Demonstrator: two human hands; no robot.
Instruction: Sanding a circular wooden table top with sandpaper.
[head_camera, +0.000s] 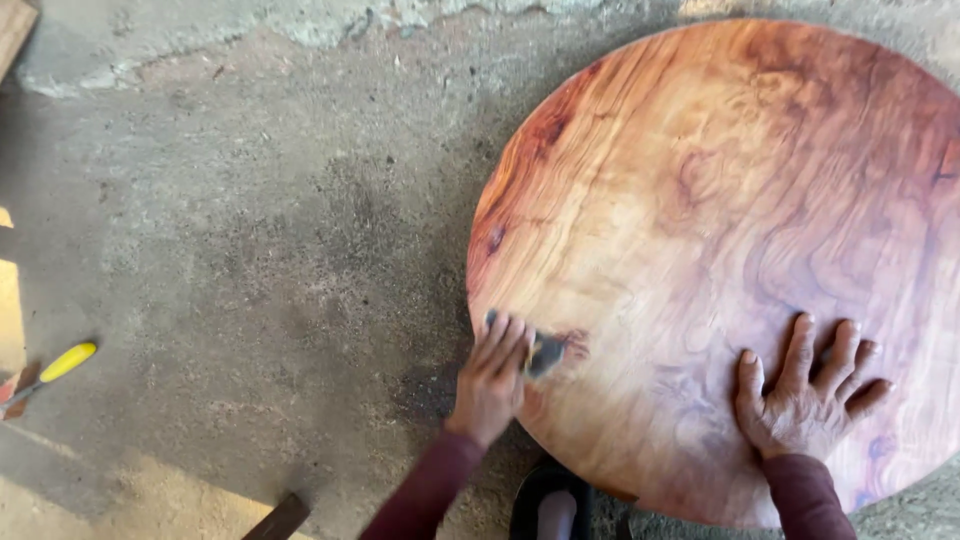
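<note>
From where I watch, the round wooden slab fills the right side of the view, lying flat over a rough concrete floor, its reddish grain smooth and a little glossy. I judge it stiff and heavy, not fragile, and slick on its face, so the rim is where I would take hold, with both hands spread well apart. My left hand is at the slab's near-left edge, its fingers closed over a small dark pad, which looks like abrasive paper or a sanding block, though motion blur keeps me from being sure. That pad seems light and pliable, best pinched flat under the fingertips. My right hand lies open, fingers spread wide, palm down on the near-right part of the slab, holding nothing. Far left on the floor lies a yellow-handled tool. A dark shoe shows near the slab's near edge. I see no packages, labels or signs.
</note>
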